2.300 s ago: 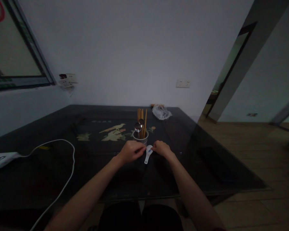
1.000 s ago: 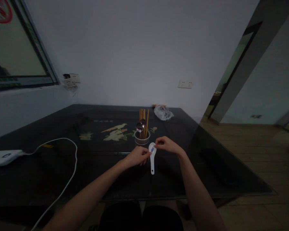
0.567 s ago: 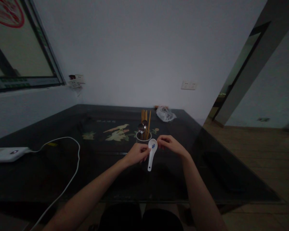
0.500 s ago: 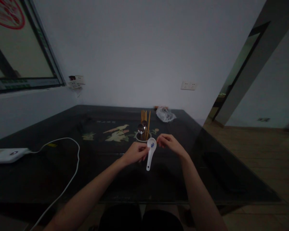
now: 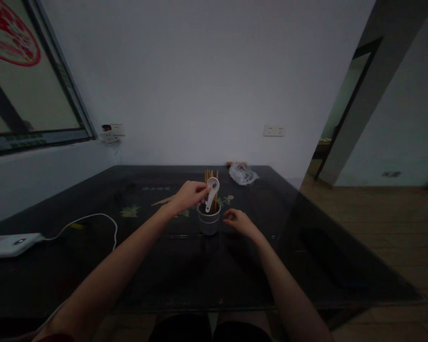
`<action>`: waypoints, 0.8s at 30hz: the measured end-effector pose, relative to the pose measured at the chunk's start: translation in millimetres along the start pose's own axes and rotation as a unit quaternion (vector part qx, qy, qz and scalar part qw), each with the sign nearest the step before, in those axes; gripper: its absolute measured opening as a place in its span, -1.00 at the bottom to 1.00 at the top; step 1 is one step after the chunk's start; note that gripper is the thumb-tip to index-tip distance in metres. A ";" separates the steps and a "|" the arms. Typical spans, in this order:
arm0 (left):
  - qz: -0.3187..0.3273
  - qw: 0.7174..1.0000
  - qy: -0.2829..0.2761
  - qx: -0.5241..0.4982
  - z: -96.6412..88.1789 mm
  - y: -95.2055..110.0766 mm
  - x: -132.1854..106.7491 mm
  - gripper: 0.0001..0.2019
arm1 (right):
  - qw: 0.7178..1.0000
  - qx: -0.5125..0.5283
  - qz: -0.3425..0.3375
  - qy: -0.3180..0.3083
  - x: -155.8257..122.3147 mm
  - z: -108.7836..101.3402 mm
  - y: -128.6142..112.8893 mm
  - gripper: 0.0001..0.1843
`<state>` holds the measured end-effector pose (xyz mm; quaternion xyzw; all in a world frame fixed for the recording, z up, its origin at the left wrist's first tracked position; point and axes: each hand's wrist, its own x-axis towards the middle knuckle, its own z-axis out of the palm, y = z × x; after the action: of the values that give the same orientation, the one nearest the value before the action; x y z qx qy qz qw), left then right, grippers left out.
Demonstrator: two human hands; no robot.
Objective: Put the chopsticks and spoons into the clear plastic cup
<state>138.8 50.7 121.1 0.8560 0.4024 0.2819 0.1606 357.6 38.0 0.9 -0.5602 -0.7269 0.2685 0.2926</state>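
Note:
A white ceramic soup spoon (image 5: 213,186) with a small blue mark is pinched near its bowl by my left hand (image 5: 189,195). Its handle points down, the tip showing at the mouth of a grey utensil holder (image 5: 209,226); I cannot tell if the tip is inside. Several wooden chopsticks (image 5: 208,175) stand upright in that holder, partly hidden behind the spoon and my fingers. To the right of the holder, my right hand (image 5: 239,222) hovers close by, holding nothing, its fingers loosely bent and a little apart.
A crumpled clear plastic bag (image 5: 243,174) lies at the back of the dark table (image 5: 157,280), near the wall. On the left is a white device (image 5: 12,244) with a white cable (image 5: 92,215). A dark flat object (image 5: 328,256) rests on the right.
My left hand has lifted the soup spoon forward, from in front of the utensil holder to over its mouth. My right hand has shifted slightly left and down, beside the holder.

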 end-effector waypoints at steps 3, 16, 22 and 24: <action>0.007 0.998 0.011 0.054 5.7 -7.2 13.2 -0.63 | 0.999 0.000 0.008 -0.034 2.0 8.1 4.2 -0.66; -0.051 0.986 -0.014 0.158 42.9 -17.0 15.5 -0.65 | 0.999 -0.026 0.005 -0.032 0.7 30.6 1.4 -0.36; -0.085 0.976 -0.047 0.193 42.2 -10.1 12.1 -0.67 | 0.999 -0.008 -0.017 0.030 1.1 49.7 -2.7 -0.37; -0.107 0.972 -0.060 0.203 42.0 -6.5 11.5 -0.69 | 0.999 0.001 -0.019 0.044 1.0 54.2 -2.5 -0.38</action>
<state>166.6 61.7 88.7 0.8381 0.5299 0.1239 0.0368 316.4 35.0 -34.3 -0.5574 -0.7235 0.2390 0.3297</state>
